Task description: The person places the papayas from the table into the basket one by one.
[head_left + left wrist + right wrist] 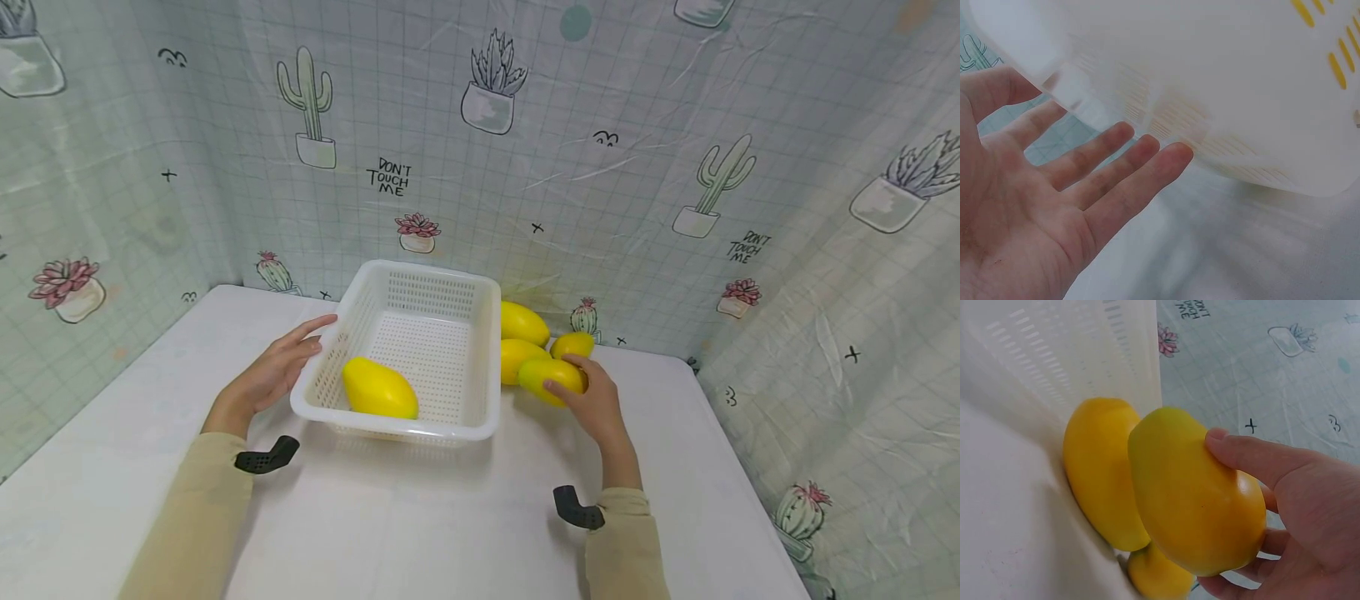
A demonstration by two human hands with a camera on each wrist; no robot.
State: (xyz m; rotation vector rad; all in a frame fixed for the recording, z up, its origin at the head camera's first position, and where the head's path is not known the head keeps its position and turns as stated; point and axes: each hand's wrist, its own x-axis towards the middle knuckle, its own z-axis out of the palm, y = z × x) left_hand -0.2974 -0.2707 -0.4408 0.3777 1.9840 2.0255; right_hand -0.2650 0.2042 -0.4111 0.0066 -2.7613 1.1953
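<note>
1. Just below the centre of the head view is the white basket [442, 350], with the inner fruit [380, 389], plain yellow, in its lower-left part.
2. At the basket's left rim is the left hand [273, 367], fingers extended and spread a little apart (the left wrist view has the tips by the outer wall, though I cannot tell whether every one touches).
3. Right of centre, the right hand [600, 408] pinches the held fruit [551, 381] between thumb and fingers; one end of it is greenish.
4. Beyond the held fruit, toward the back edge of the table [525, 533], are the rear fruit [525, 323], the middle fruit [517, 360] and the small fruit [572, 343]. The basket's right side hides the left ends of the first two.
5. Across the top of the frame hangs the cloth [450, 183], printed with cacti.
</note>
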